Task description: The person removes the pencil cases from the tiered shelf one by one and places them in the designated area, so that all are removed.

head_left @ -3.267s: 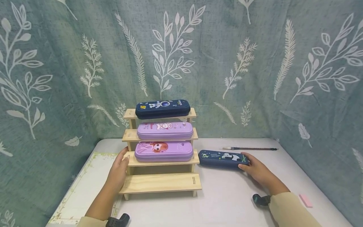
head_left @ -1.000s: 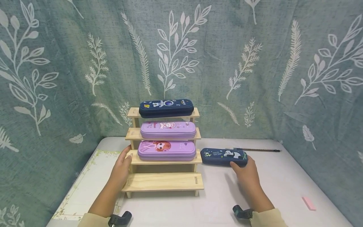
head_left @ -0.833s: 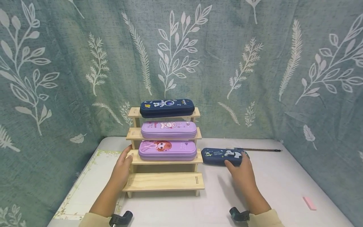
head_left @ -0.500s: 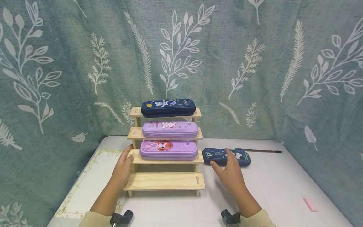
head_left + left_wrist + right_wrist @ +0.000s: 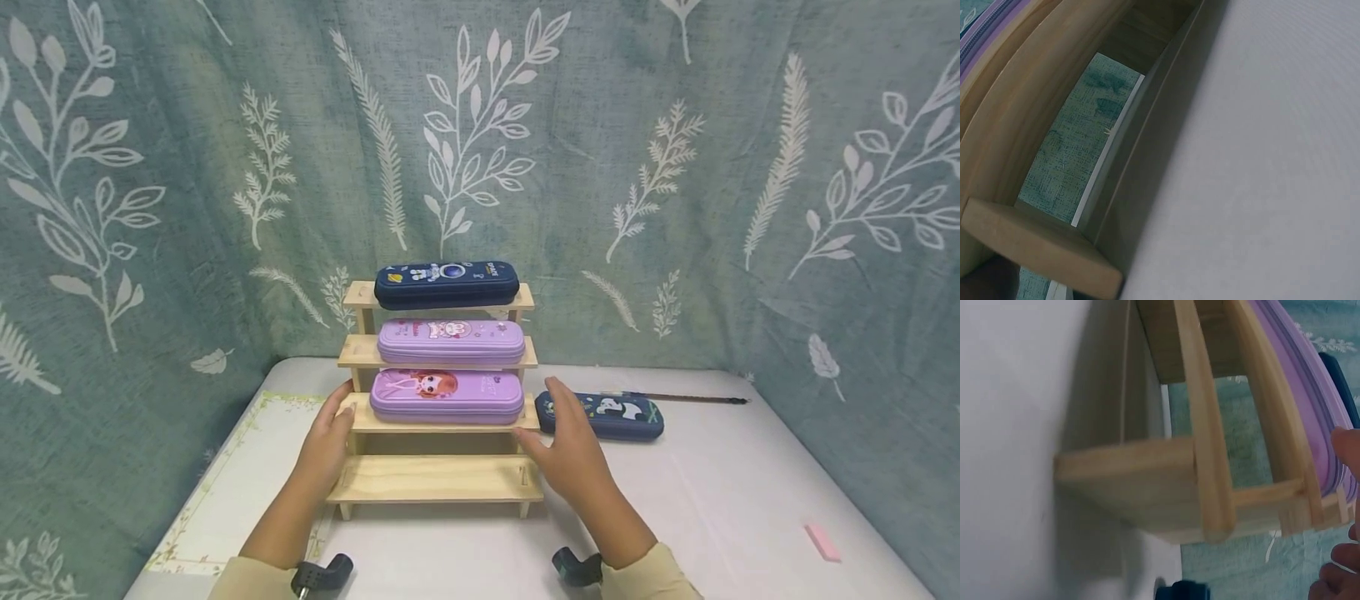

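Observation:
A four-tier wooden rack (image 5: 435, 481) stands on the table. Its top tier carries a navy pencil case (image 5: 446, 284), the second a lilac case (image 5: 450, 342), the third a purple case with a girl on it (image 5: 446, 394); the lowest tier is bare. My left hand (image 5: 328, 435) rests against the rack's left end, thumb on the third shelf. My right hand (image 5: 564, 446) hovers with spread fingers by the rack's right end, holding nothing. Behind it a navy panda case (image 5: 618, 417) lies on the table. The right wrist view shows the rack (image 5: 1147, 481) from its side and my fingertips (image 5: 1347, 444).
A thin brush (image 5: 690, 398) lies at the back right near the curtain. A pink eraser (image 5: 821, 542) sits at the front right. A bordered paper sheet (image 5: 240, 475) covers the table's left side. Leaf-patterned curtains wall in the table (image 5: 1272, 156).
My right hand left the panda case and moved left to the rack's right end. The panda case stayed on the table; my left hand stayed at the rack.

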Available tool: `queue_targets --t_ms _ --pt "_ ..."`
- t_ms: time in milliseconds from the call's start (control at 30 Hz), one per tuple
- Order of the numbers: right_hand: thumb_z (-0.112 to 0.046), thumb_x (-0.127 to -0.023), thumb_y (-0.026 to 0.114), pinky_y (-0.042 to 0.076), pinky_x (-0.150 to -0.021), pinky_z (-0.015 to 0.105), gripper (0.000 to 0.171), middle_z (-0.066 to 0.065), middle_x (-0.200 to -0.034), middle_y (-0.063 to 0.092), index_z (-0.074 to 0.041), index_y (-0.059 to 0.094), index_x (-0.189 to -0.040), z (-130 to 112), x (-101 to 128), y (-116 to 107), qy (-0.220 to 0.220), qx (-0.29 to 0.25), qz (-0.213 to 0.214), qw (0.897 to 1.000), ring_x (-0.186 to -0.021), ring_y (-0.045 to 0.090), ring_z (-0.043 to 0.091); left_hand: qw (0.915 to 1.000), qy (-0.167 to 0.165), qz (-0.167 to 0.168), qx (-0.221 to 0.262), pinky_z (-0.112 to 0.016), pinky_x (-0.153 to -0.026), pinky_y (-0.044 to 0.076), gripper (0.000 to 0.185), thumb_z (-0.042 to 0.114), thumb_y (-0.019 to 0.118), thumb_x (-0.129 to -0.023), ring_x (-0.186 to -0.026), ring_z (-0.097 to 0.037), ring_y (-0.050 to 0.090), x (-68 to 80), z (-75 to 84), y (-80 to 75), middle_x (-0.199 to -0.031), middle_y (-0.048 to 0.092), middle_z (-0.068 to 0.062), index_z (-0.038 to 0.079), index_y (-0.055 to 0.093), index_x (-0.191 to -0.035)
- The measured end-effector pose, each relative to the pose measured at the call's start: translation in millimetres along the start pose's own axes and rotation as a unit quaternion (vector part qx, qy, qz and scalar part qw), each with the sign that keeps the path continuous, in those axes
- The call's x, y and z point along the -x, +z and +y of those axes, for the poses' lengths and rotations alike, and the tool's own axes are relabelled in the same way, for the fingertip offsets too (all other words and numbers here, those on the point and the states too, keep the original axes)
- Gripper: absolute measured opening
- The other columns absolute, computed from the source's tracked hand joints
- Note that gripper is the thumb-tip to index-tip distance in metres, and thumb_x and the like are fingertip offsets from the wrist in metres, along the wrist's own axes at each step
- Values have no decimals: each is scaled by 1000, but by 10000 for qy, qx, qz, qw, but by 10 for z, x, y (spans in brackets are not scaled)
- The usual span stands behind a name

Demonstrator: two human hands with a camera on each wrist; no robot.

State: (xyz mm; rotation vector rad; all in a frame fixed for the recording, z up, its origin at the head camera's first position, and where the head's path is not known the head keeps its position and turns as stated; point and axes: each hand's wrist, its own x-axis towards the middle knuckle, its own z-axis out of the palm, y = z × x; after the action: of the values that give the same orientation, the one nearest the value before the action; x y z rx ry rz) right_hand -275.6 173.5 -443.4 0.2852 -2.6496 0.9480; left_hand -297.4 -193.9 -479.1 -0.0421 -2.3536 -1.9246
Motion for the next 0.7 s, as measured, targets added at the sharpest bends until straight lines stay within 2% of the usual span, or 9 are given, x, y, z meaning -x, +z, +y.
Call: queue_targets --t_ms 200,400,700 --pt "-48 -92 78 32 -124 59 97 17 -167 34 -5 29 -163 -177 -22 38 -229 -7 73 9997 -155 34 37 10000 -47 -14 9 -60 -131 11 55 30 32 -113 -163 -30 15 -13 7 0 -174 24 0 27 25 -167" --pt "-46 -90 82 34 -124 56 95 15 -164 39 -7 32 -162 -309 -105 65 -317 222 196 9991 -153 38 35 10000 -20 -42 84 -59 -131 12 54 30 32 -113 -163 -30 16 -17 -13 6 -174 24 0 27 26 -167" --pt "-46 -88 84 40 -120 57 89 14 -156 42 -14 40 -159 -429 -181 154 -8 63 268 9996 -145 46 35 10000 2 -28 70 -61 -130 11 54 30 32 -113 -163 -31 15 -8 -6 0 -174 23 -1 27 25 -167"
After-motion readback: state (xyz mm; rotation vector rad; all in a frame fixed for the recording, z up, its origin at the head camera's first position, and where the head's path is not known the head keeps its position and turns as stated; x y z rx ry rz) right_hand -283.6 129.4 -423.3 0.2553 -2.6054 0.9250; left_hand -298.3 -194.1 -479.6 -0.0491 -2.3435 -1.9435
